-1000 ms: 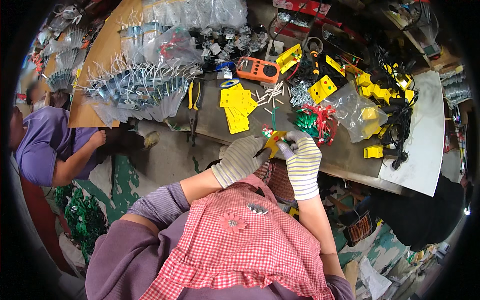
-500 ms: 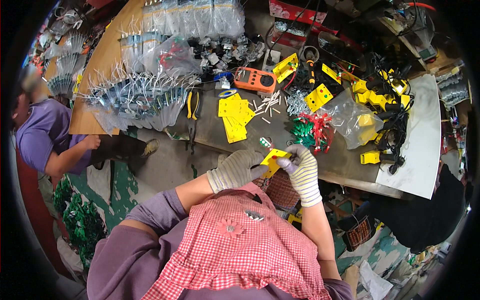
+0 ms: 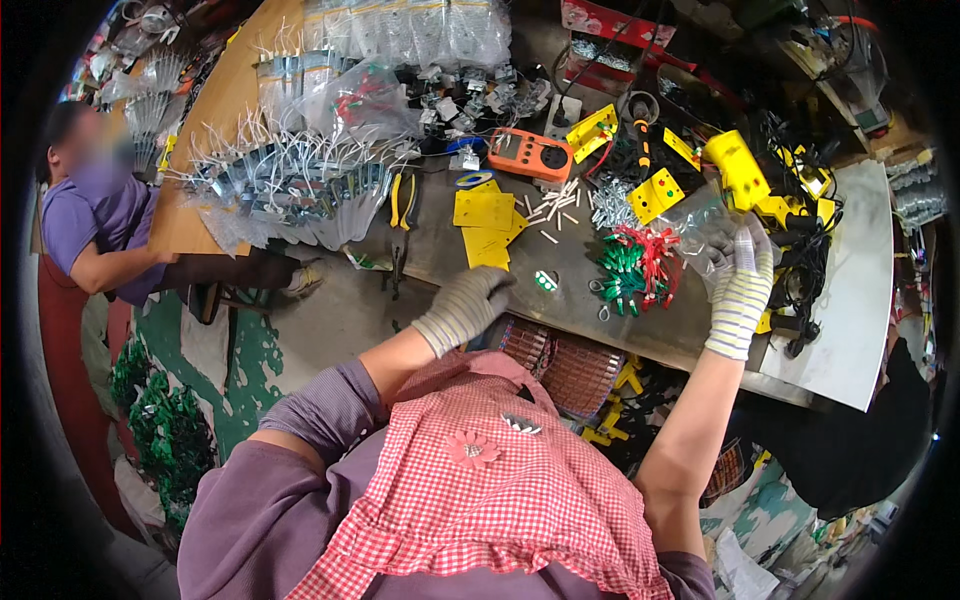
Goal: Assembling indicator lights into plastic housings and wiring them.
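My left hand (image 3: 468, 306), in a grey striped glove, rests at the front edge of the grey metal worktable (image 3: 570, 300) with nothing in it, just below a stack of flat yellow plates (image 3: 485, 222). A small green and white piece (image 3: 545, 281) lies to its right. My right hand (image 3: 740, 280), in a white striped glove, reaches far right and its fingers close on a clear plastic bag (image 3: 700, 222). A yellow box-shaped part (image 3: 735, 166) sits just above that bag. A pile of red and green clips (image 3: 635, 265) lies between my hands.
An orange meter (image 3: 530, 154), pliers (image 3: 402, 200), white pins (image 3: 555, 205) and bundles of bagged metal parts (image 3: 290, 180) cover the table. Black cables and yellow parts (image 3: 800, 215) crowd the right side. A person in a purple shirt (image 3: 95, 225) sits at the left.
My hands were together in front of me on a small yellow part. They have come apart: the right hand swung out right to the bag, the left stayed by the table edge.
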{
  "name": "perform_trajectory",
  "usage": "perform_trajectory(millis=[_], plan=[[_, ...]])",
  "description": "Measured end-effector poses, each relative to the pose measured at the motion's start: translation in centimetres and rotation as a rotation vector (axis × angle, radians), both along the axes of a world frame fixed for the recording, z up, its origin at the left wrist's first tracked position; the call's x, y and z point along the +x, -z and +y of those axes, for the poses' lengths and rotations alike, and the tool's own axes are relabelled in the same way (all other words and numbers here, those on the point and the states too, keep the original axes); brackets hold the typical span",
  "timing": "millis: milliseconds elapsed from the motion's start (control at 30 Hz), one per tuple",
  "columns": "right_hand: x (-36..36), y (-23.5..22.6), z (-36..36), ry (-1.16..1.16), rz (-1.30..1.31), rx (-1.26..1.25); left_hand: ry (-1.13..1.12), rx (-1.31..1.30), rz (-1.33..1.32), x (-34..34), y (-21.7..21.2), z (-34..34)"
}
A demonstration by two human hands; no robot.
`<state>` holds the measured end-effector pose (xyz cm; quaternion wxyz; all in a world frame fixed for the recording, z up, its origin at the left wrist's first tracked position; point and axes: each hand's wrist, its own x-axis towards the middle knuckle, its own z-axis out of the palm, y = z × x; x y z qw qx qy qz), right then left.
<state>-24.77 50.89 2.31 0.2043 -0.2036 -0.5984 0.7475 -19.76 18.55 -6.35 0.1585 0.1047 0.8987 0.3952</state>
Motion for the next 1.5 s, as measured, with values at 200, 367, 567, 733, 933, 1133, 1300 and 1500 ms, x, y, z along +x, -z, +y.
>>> perform_trajectory(millis=[200,367,567,733,933,1133,1300,1500], plan=[[3.5,3.8,-0.4,-0.255,-0.163,0.104,0.019,-0.492,0.352,-6.2,1.1,-2.1],[6.6,6.8,-1.6,-0.317,-0.307,0.04,0.12,-0.804,0.486,-9.4,3.5,-2.9],[7.7,7.3,-1.6,-0.347,-0.354,0.046,0.215,-0.776,0.281,-10.8,2.3,-3.3],[7.7,9.0,-1.7,-0.326,-0.359,0.444,0.182,-0.821,0.571,-11.0,1.7,-5.2],[8.3,11.6,-3.7,-0.366,-0.621,1.423,0.162,-0.596,0.448,-9.0,0.2,-5.1],[7.7,12.0,-3.5,-0.276,-0.436,1.467,-0.129,-0.248,0.564,-7.6,0.5,-4.9],[6.9,6.5,-2.5,-0.237,-0.442,1.138,-0.226,0.054,0.477,-7.3,-1.2,-4.1],[5.4,6.2,-1.7,-0.011,-0.187,0.754,-0.186,0.239,0.145,-7.2,-3.4,-1.3]])
